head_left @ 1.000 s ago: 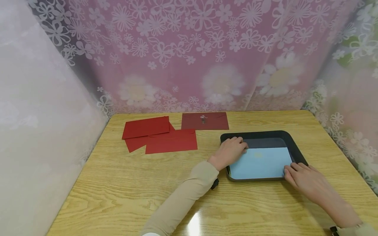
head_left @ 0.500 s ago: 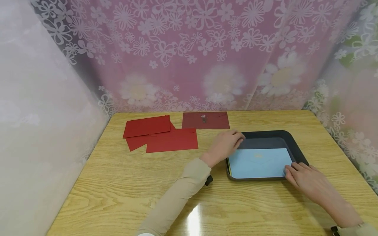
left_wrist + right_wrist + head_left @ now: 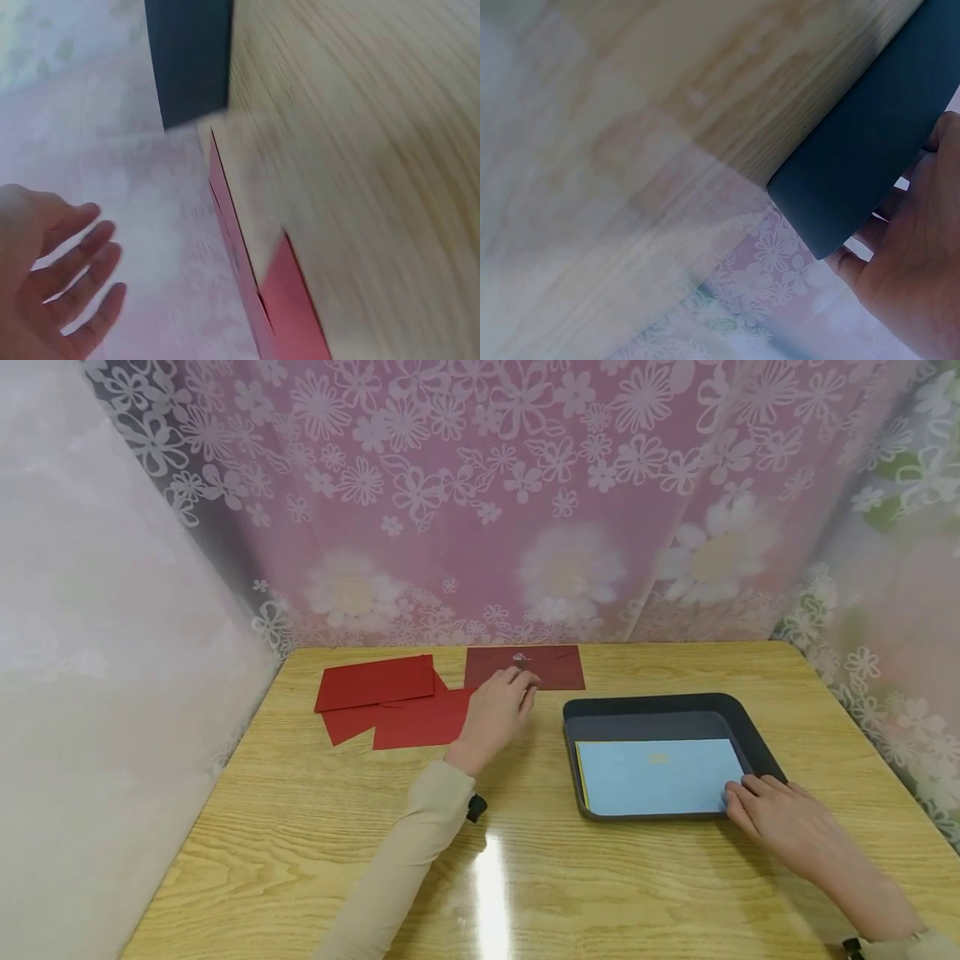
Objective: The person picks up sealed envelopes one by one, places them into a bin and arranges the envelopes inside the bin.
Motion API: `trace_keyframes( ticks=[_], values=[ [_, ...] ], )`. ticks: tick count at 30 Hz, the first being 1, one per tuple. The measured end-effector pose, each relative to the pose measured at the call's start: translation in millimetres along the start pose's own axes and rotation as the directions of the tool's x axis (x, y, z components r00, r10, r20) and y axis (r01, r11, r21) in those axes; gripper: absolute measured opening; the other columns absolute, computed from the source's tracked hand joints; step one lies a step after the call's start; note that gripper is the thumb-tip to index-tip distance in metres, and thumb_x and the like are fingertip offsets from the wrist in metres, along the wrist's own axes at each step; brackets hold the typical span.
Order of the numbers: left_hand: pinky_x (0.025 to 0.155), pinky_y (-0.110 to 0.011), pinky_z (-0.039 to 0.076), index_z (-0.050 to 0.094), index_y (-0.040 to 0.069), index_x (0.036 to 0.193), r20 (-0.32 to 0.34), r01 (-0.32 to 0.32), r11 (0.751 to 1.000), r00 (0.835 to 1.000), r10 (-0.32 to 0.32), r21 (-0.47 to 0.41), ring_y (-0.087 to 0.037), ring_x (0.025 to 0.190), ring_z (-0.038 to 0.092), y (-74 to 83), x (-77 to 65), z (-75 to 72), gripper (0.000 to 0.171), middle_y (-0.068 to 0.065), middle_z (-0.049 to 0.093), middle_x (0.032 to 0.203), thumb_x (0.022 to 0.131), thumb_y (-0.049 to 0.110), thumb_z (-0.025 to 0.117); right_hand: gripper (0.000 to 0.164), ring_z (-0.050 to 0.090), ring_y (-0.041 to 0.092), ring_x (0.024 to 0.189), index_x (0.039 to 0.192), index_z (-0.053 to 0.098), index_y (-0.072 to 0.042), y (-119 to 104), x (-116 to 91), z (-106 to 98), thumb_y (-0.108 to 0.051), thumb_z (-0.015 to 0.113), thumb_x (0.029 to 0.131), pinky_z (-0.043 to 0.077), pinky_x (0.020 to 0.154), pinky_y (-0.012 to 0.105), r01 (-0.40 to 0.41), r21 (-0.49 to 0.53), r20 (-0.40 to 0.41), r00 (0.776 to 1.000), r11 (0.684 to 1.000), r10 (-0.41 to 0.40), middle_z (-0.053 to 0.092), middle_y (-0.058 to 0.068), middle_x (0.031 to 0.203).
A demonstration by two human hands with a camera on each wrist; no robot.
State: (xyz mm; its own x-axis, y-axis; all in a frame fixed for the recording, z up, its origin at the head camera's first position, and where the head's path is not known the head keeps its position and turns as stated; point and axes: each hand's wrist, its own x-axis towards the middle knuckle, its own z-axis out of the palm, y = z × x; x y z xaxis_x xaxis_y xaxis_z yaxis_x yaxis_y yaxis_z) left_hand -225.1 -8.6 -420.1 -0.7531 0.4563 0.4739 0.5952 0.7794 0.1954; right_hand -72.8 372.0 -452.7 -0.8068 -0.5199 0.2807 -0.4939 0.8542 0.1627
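Note:
My left hand is in the air over the right end of a bright red envelope, with nothing in it. In the left wrist view its fingers are spread and loosely bent. Just beyond lies a darker red envelope with a small printed figure. My right hand grips the near right corner of a dark grey tray, fingers curled over the rim. Within the tray lies a light blue envelope with a gold mark; a yellow edge shows beneath its left side.
Another red envelope lies on top of the overlapping pile at the back left of the wooden table. A pink flowered curtain hangs along the table's far edge, and pale cloth flanks both sides.
My left hand has left the tray's left side and moved leftward to the red envelopes. The right hand stays at the tray corner. The blue envelope has settled slightly nearer and to the left.

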Motion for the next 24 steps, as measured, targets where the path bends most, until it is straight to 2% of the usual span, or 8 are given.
trace_keyframes(
  ticks=[3,6,11,14,17,19,21,24],
  values=[
    [0.081,-0.030,0.055,0.072,0.014,0.119,0.078,0.059,0.998,0.995,-0.059,0.005,-0.019,0.099,0.063,-16.1,-11.1,-4.2,0.020,-0.003,0.068,0.113,0.104,0.020,0.060,0.022,0.042,0.017,0.066,0.083,0.053,-0.016,0.3,-0.4,0.2,-0.021,0.051,0.105,0.027,0.053,0.028,-0.001,-0.003,0.016,1.000,1.000,0.001,0.040,-0.008,0.075],
    [0.096,-0.038,0.053,0.069,0.012,0.127,0.185,0.115,0.993,0.976,-0.115,0.012,-0.024,0.117,0.061,-31.0,-23.4,-8.0,0.026,-0.006,0.065,0.127,0.104,0.021,0.059,0.017,0.043,0.017,0.066,0.083,0.053,-0.017,0.4,-0.2,1.0,-0.017,0.059,0.099,0.028,0.053,0.029,-0.022,0.006,0.043,0.999,1.000,0.022,0.041,-0.008,0.075],
    [0.111,-0.050,0.041,0.060,0.013,0.143,0.362,0.191,0.980,0.911,-0.196,0.050,-0.031,0.140,0.045,-54.1,-44.4,-13.6,0.039,-0.010,0.050,0.151,0.105,0.023,0.059,0.019,0.042,0.016,0.065,0.082,0.051,-0.017,0.1,0.7,1.4,-0.016,0.060,0.099,0.027,0.053,0.028,-0.026,0.009,0.038,0.999,1.000,0.025,0.040,-0.008,0.074],
    [0.114,-0.054,0.037,0.054,0.014,0.148,0.432,0.221,0.972,0.871,-0.234,0.080,-0.034,0.145,0.038,-64.2,-54.1,-17.2,0.044,-0.011,0.041,0.159,0.105,0.024,0.058,0.022,0.039,0.016,0.064,0.082,0.050,-0.017,-0.2,0.5,0.2,-0.020,0.054,0.103,0.025,0.053,0.028,-0.008,0.000,0.011,1.000,1.000,0.008,0.038,-0.008,0.074],
    [0.114,-0.056,0.037,0.050,0.015,0.151,0.482,0.236,0.967,0.840,-0.250,0.091,-0.036,0.147,0.036,-69.7,-60.1,-18.6,0.047,-0.012,0.037,0.161,0.106,0.024,0.057,0.026,0.037,0.015,0.064,0.082,0.050,-0.017,-0.1,0.4,-0.8,-0.023,0.048,0.107,0.024,0.053,0.027,0.014,-0.007,-0.007,1.000,1.000,-0.014,0.037,-0.009,0.074],
    [0.113,-0.057,0.038,0.049,0.016,0.152,0.500,0.237,0.967,0.829,-0.251,0.092,-0.037,0.147,0.035,-71.0,-62.6,-18.6,0.048,-0.012,0.036,0.161,0.106,0.024,0.057,0.028,0.037,0.016,0.065,0.083,0.051,-0.016,0.1,0.5,-1.4,-0.025,0.044,0.109,0.024,0.053,0.027,0.022,-0.012,0.000,1.000,1.000,-0.022,0.038,-0.008,0.075],
    [0.111,-0.057,0.039,0.048,0.016,0.153,0.509,0.232,0.968,0.825,-0.246,0.091,-0.037,0.147,0.036,-70.7,-63.7,-18.3,0.049,-0.012,0.036,0.161,0.106,0.024,0.057,0.027,0.039,0.016,0.065,0.084,0.052,-0.016,0.0,0.3,-1.0,-0.025,0.045,0.109,0.026,0.053,0.028,0.018,-0.013,0.006,1.000,1.000,-0.018,0.039,-0.008,0.075],
    [0.111,-0.056,0.040,0.049,0.017,0.152,0.502,0.222,0.971,0.831,-0.238,0.094,-0.037,0.146,0.037,-68.4,-64.1,-18.2,0.048,-0.013,0.037,0.161,0.105,0.025,0.057,0.026,0.039,0.017,0.066,0.085,0.053,-0.016,-0.2,0.3,-0.7,-0.025,0.045,0.109,0.026,0.053,0.028,0.017,-0.012,0.013,1.000,1.000,-0.017,0.040,-0.008,0.076]
  ],
)
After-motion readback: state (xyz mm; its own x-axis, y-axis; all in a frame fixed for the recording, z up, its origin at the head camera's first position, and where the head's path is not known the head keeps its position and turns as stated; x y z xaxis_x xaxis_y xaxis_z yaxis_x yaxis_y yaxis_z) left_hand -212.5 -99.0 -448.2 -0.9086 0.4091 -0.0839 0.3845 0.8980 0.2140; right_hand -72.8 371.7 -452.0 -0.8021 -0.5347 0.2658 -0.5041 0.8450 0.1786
